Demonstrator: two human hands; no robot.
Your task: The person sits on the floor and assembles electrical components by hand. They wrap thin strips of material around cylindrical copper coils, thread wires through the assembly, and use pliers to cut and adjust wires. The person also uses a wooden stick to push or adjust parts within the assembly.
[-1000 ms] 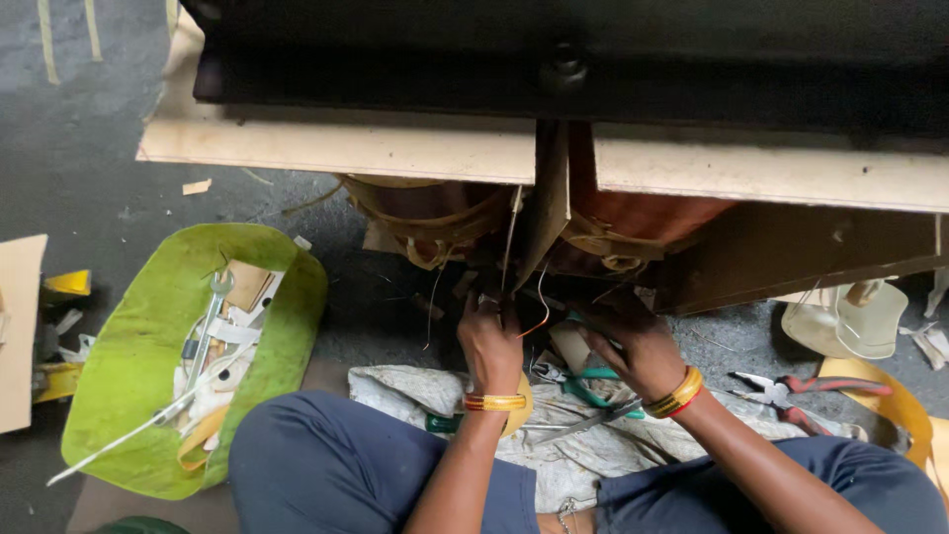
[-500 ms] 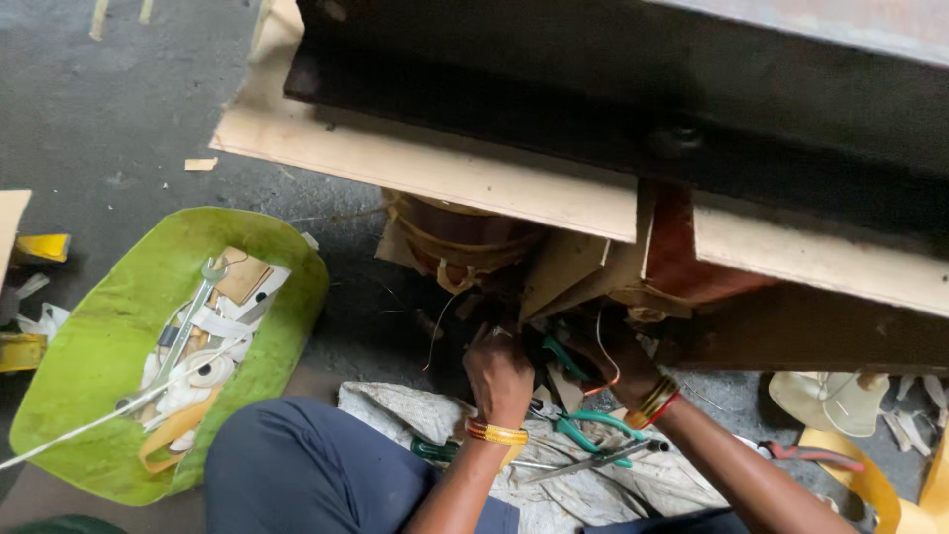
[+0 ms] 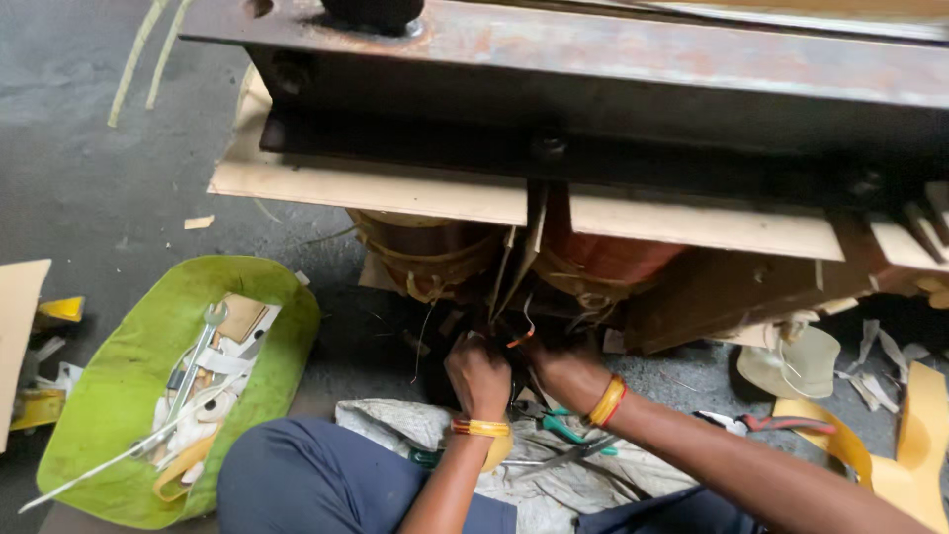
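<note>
Sitting low in the view are two knees in blue trousers (image 3: 297, 485), and one crumpled white cloth (image 3: 554, 485) lies between them. On the cloth rest two tools: one pair of green-handled pliers (image 3: 565, 427) and one thin grey metal tool beside it. Just past the cloth, two hands work close together under the big machine. The left hand (image 3: 480, 376) is curled into a loose fist, but what it grips is hidden by its own back. The right hand (image 3: 565, 374) is bent too, and its fingertips vanish into the dark gap, so I cannot tell what they pinch. One small orange wire end (image 3: 519, 341) pokes up between the two hands. Each wrist wears bangles, yellow on the left, yellow and red on the right.

Left of the hands lies one green tray (image 3: 119, 396) with one spanner and white scraps inside. Right of the hands lie one pair of red-handled pliers (image 3: 771, 425) and yellow strips cut off by the edge.

Beyond the hands hang two coils (image 3: 593, 262), one tan, one copper brown, mostly hidden under two pale boards (image 3: 395, 188). Farthest is one rusty dark beam (image 3: 593, 49).

Compared with a moment before, the view has swung level, and the hands sit a little lower and closer together.
</note>
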